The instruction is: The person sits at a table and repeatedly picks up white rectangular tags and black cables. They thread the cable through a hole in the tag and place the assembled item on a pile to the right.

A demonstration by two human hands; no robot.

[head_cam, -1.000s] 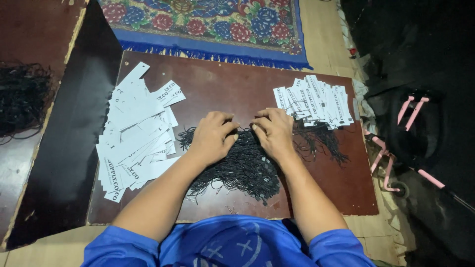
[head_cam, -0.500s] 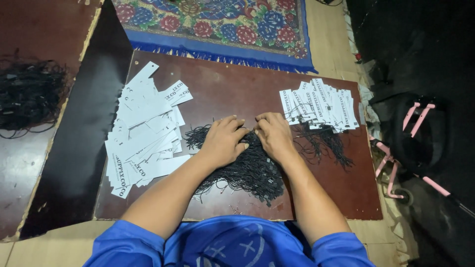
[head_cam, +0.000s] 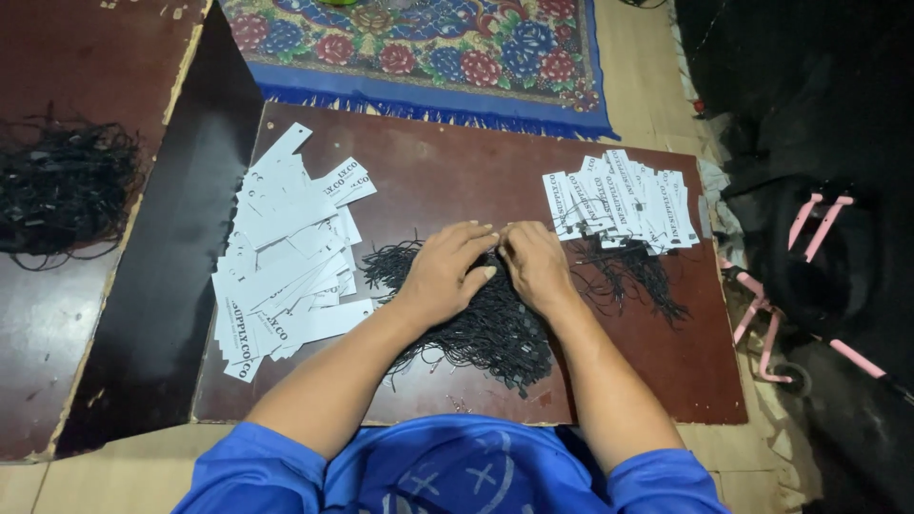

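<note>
- Cords, black and tangled, lie in a loose heap point(head_cam: 62, 186) on the dark board at nine o'clock, well apart from the hands.
- A spread pile of white paper tags point(head_cam: 281, 252) covers the brown board point(head_cam: 447, 162) just left of centre.
- The left hand point(head_cam: 443, 274) rests palm down on the central pile of black strings point(head_cam: 486, 328), fingers curled and pressed into it; whether it pinches a single string is hard to tell.
- The right hand point(head_cam: 535, 266) lies just beside it, fingertips nearly meeting the left's at twelve o'clock of the pile, curled narrow, seemingly on strings.
- A second batch of white tags point(head_cam: 619, 202) sits at two o'clock, its black loops point(head_cam: 638, 281) trailing below.
- A patterned rug point(head_cam: 428, 48) borders the board at twelve o'clock.
</note>
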